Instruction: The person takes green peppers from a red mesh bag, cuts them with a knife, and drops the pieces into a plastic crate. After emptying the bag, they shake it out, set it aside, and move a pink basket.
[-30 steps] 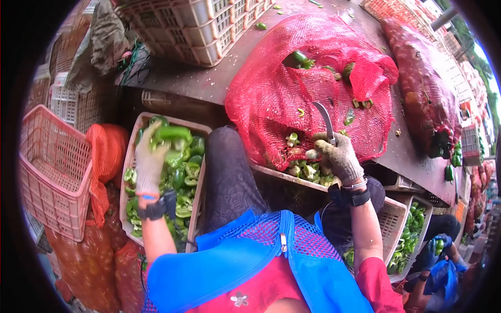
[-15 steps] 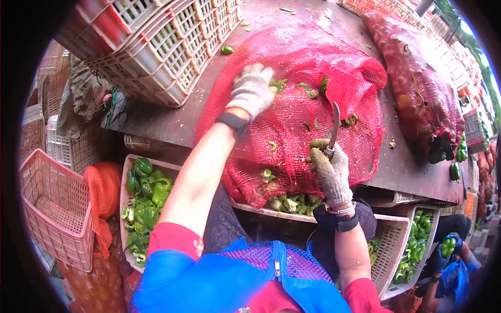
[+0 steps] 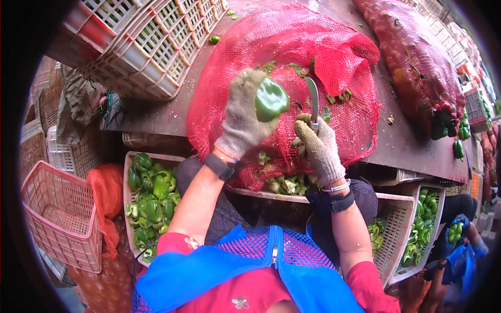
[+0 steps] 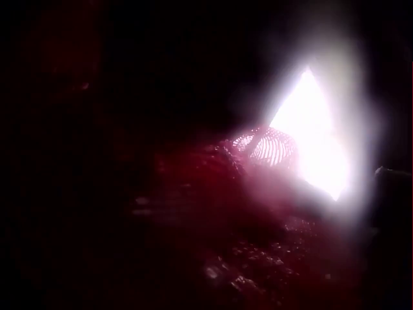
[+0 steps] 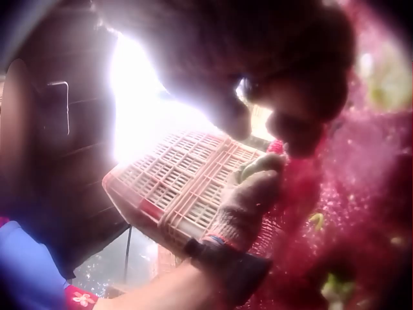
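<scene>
Two gloved hands meet over the red mesh sack [image 3: 292, 47], which lies on the table [image 3: 407, 151] toward 12 o'clock in the head view. The left hand [image 3: 242, 117] has its fingers curled round a whole green pepper [image 3: 271, 100] and holds it lifted just above the sack. The right hand [image 3: 318, 146], at 3 o'clock from the pepper, grips a knife [image 3: 313, 101] by the handle. Its curved blade stands upright, just beside the pepper but apart from it. The right wrist view shows the same gloved left hand [image 5: 248, 200] wrapped about the pepper [image 5: 258, 166] against the sack. The left wrist view is dark and blurred, showing little beyond red netting.

Judging from this, the step in hand is bringing a fresh pepper to the blade for trimming, and no cut has begun. The next move calls for turning the pepper so its stem end faces the knife. The left fingers must stay clear of the edge while the blade works in close.

Cut scraps [image 3: 287, 183] lie at 6 o'clock from the hands, under the sack's edge. A crate [image 3: 127, 177] of green peppers sits at 8 o'clock, and stacked empty crates [image 3: 151, 41] sit at 11 o'clock.
</scene>
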